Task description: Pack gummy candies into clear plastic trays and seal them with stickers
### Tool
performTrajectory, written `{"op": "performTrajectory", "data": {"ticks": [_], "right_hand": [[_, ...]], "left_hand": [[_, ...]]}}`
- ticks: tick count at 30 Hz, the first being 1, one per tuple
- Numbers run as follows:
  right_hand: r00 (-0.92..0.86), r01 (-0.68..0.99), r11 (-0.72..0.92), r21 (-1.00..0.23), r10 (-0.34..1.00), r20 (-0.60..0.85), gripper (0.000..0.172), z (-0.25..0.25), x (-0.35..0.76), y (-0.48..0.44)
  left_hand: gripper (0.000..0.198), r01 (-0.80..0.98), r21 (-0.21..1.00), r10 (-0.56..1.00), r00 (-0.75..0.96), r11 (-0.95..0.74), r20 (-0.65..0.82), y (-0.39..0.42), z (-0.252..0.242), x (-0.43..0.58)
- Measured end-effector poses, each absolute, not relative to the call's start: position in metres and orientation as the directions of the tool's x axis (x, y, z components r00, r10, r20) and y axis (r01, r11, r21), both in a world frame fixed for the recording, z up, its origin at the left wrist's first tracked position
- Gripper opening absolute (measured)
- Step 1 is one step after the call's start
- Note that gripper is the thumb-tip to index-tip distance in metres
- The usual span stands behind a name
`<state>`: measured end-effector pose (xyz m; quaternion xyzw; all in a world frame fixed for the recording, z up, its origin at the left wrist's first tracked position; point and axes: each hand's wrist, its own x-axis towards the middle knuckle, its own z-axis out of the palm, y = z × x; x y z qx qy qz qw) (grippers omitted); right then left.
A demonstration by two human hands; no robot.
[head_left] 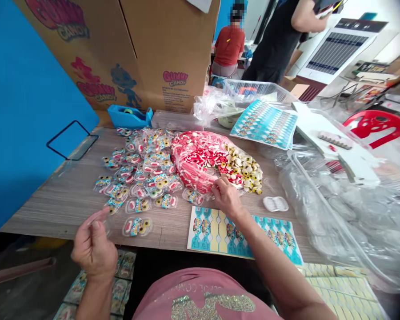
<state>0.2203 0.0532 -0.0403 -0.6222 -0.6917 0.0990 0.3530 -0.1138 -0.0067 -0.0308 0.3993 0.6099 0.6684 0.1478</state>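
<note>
The left hand (94,249) hovers at the near left edge of the table (63,200), fingers curled around what looks like a clear empty blister pack (102,220), though it is blurred. Just beyond lie filled candy packs (140,171). Right of centre, the right hand (226,197) reaches into the bag of red and white gummies (196,158), fingertips pinched narrow among the sweets. A sticker sheet (220,233) lies beneath that wrist.

Clear empty blister (98,218) pinched upright in fingertips; red-white gummy heap (200,160) in plastic, under reaching fingers.
</note>
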Motion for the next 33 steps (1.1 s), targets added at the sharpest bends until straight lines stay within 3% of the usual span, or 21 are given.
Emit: {"op": "performTrajectory", "data": {"ticks": [2,5,8,10,13,16,18,21,23,25,27,30,33], "right_hand": [[0.114,0.704,0.202,-0.681,0.914,0.39,0.022,-0.036,0.237,0.056],[0.301,0.683,0.068,-0.727,0.881,0.366,0.034,-0.027,0.277,0.063],[0.287,0.816,-0.047,-0.576,0.899,0.332,0.033,-0.019,0.311,0.07],[0.219,0.872,-0.05,-0.487,0.929,0.298,0.028,-0.015,0.318,0.073],[0.166,0.92,-0.067,-0.386,0.959,0.229,0.023,-0.012,0.306,0.076],[0.184,0.975,-0.17,-0.146,0.979,0.088,0.028,-0.009,0.289,0.084],[0.196,0.98,-0.195,-0.046,0.98,0.02,0.029,-0.005,0.284,0.089],[0.177,0.982,-0.175,-0.074,0.984,0.025,0.029,0.006,0.285,0.087],[0.122,0.967,-0.09,-0.238,0.985,0.12,0.028,0.016,0.283,0.076],[-0.003,0.851,0.139,-0.507,0.965,0.261,0.024,0.026,0.273,0.058],[-0.177,0.678,0.367,-0.637,0.922,0.343,0.022,0.031,0.254,0.039],[-0.333,0.725,0.46,-0.512,0.886,0.324,0.023,0.026,0.22,0.02],[-0.294,0.854,0.4,-0.333,0.899,0.325,0.021,0.011,0.203,0.015]], "left_hand": [[0.03,0.091,0.959,0.738,-0.621,-0.267,0.265,-0.015,-0.017,-0.103],[0.04,-0.188,0.979,0.898,-0.439,-0.081,-0.01,-0.023,0.002,-0.084],[0.064,-0.345,0.907,0.947,-0.119,0.242,-0.298,-0.022,0.01,-0.057],[0.075,-0.401,0.822,0.913,0.12,0.404,-0.39,-0.017,0.011,-0.036],[0.074,-0.45,0.693,0.82,0.407,0.564,-0.403,-0.006,0.007,-0.003],[0.062,-0.466,0.59,0.738,0.551,0.659,-0.389,0.008,0.003,0.026],[0.048,-0.468,0.54,0.702,0.588,0.7,-0.401,0.017,0.0,0.04],[0.031,-0.502,0.496,0.7,0.588,0.708,-0.404,0.025,-0.005,0.05],[0.028,-0.54,0.485,0.724,0.558,0.688,-0.406,0.026,-0.008,0.053],[0.028,-0.558,0.486,0.739,0.531,0.673,-0.414,0.025,-0.011,0.057],[0.032,-0.569,0.486,0.748,0.519,0.664,-0.414,0.022,-0.013,0.062],[0.034,-0.626,0.478,0.787,0.456,0.616,-0.417,0.016,-0.016,0.072],[0.038,-0.634,0.496,0.802,0.409,0.592,-0.434,0.009,-0.018,0.078]]}}
